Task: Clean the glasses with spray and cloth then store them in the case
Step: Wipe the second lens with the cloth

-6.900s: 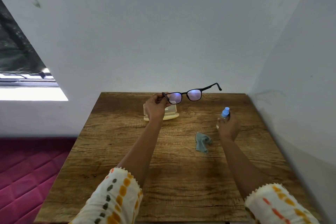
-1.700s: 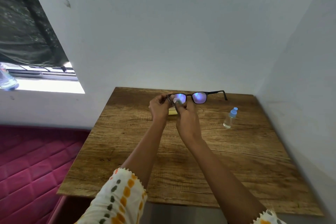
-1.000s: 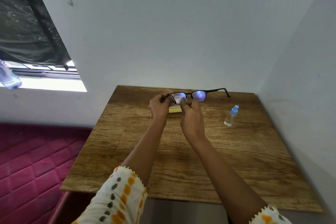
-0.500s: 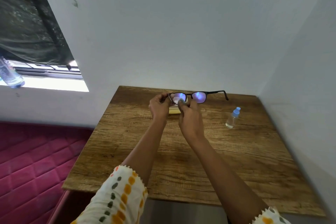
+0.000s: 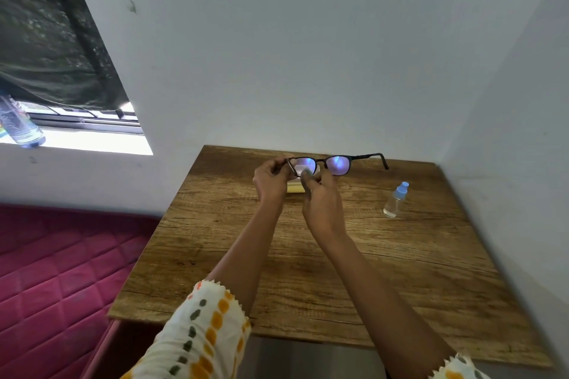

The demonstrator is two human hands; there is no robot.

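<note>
Black-framed glasses (image 5: 338,163) are held up above the far part of the wooden table (image 5: 415,271). My left hand (image 5: 271,181) pinches the frame at its left end. My right hand (image 5: 321,197) pinches a grey-blue cloth (image 5: 305,174) against the left lens; most of the cloth is hidden in my fingers. The yellow glasses case (image 5: 295,188) lies on the table behind my hands, mostly covered by them. A small clear spray bottle (image 5: 395,200) with a blue cap stands upright to the right.
White walls close the table in at the back and on the right. A red quilted mattress (image 5: 52,271) lies left of the table. A plastic bottle (image 5: 18,123) stands on the window sill at far left.
Since 6.9 s ago my right hand left the spray bottle on the table and took up the cloth. Over the last second the cloth hand shifts slightly on the left lens.
</note>
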